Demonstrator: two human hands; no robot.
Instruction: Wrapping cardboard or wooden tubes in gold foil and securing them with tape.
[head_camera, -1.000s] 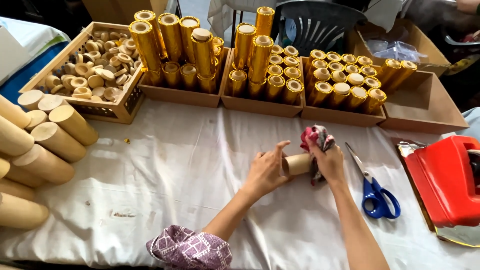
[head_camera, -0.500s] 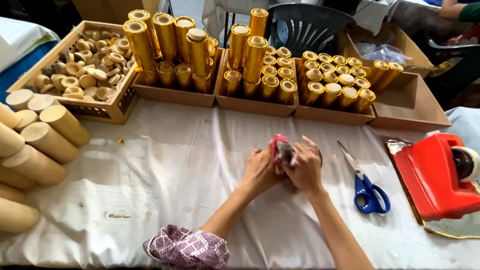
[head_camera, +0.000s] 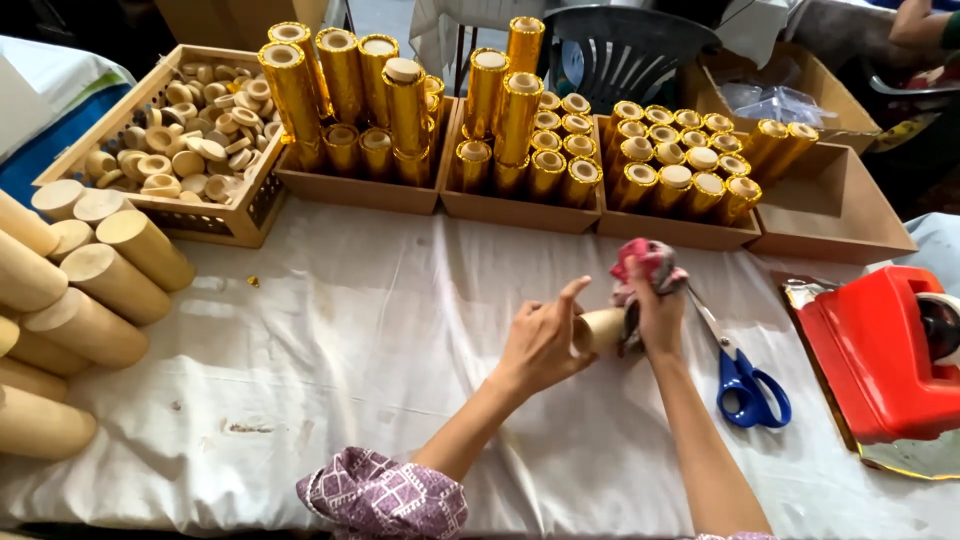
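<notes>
a: position of the tube (head_camera: 600, 330) to be logged. where is it found?

b: mid-table on the white cloth (head_camera: 350, 330), held just above it, right of centre. it is gripped between both hands, so neither is nearer; both are in contact.

a: left hand (head_camera: 540, 345)?

b: closed around the tube's left end, thumb and lower fingers wrapped on it, index finger raised and pointing far-right. clamped on the tube.

a: right hand (head_camera: 655, 305)?

b: closed on a red-and-grey rag (head_camera: 648, 262), which is pressed against the tube's right end. the rag is bunched above the knuckles.

a: long axis?

b: roughly left-right, lying nearly flat. the right end is covered by rag and hand, so which end is open cannot be told. only a short bare tan section is seen between the hands.

a: direction from each hand?

b: from the left hand the tube runs right; from the right hand it runs left.

a: surroundings noted?

b: blue scissors (head_camera: 745, 375) just right of the right forearm, a red tape dispenser (head_camera: 880, 350) further right. gold tubes (head_camera: 500, 110) stand in boxes along the far edge; plain tubes (head_camera: 90, 300) are stacked at the left.
</notes>
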